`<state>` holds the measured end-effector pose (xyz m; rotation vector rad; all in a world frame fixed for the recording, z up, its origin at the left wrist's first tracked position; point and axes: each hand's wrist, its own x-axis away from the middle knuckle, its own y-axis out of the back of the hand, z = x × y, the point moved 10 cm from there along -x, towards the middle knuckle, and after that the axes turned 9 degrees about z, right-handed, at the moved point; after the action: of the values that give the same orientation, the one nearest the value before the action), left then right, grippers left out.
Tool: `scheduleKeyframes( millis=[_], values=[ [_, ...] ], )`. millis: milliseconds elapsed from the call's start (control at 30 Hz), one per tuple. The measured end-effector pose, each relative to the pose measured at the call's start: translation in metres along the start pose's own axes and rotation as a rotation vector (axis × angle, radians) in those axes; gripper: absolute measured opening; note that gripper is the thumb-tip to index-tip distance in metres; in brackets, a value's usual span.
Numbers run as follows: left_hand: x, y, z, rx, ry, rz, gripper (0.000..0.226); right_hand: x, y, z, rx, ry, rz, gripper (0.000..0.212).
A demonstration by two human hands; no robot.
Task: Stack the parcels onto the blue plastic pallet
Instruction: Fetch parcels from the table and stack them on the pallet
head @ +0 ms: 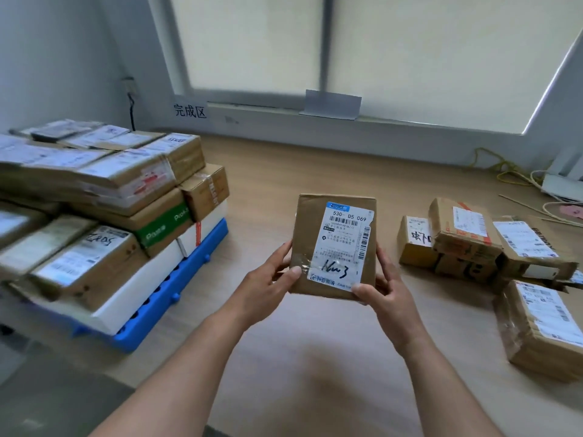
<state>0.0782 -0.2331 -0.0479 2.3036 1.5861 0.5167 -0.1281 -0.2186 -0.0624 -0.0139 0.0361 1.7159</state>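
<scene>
At the frame's centre, a flat brown parcel (334, 247) is gripped at its lower corners by the left hand (268, 285) and right hand (386, 290). The blue pallet (176, 288), stacked with boxes (104, 197), sits left; loose parcels (492, 247) lie right.

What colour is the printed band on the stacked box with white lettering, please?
The band is green; head view.

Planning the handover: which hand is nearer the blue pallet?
Left. The left hand grips the parcel edge toward the pallet; the right hand grips the far edge.
</scene>
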Motion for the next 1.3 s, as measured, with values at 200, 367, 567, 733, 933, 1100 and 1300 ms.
scheduleKeyframes(
  millis=[200,367,567,733,933,1100,1300],
  values=[
    [0.055,0.093,0.014,-0.131,0.012,-0.2,0.057,-0.006,-0.077,0.036,0.0,0.031,0.063,0.089],
    [0.104,0.162,0.024,-0.265,-0.014,-0.385,0.057,-0.004,-0.142,0.063,-0.01,0.069,0.104,0.089],
    [0.162,0.229,0.045,-0.377,-0.016,-0.519,0.056,-0.001,-0.227,0.089,0.004,0.111,0.153,0.086],
    [0.216,0.287,0.066,-0.49,0.011,-0.615,0.058,-0.002,-0.302,0.099,0.024,0.136,0.18,0.076],
    [0.276,0.346,0.094,-0.605,0.077,-0.693,0.062,-0.004,-0.39,0.103,0.005,0.119,0.264,0.075],
    [0.307,0.385,0.116,-0.654,0.144,-0.76,0.064,-0.015,-0.45,0.104,0.009,0.091,0.317,0.074],
    [0.319,0.43,0.145,-0.656,0.189,-0.814,0.063,-0.046,-0.504,0.098,0.017,0.063,0.334,0.071]
  ],
)
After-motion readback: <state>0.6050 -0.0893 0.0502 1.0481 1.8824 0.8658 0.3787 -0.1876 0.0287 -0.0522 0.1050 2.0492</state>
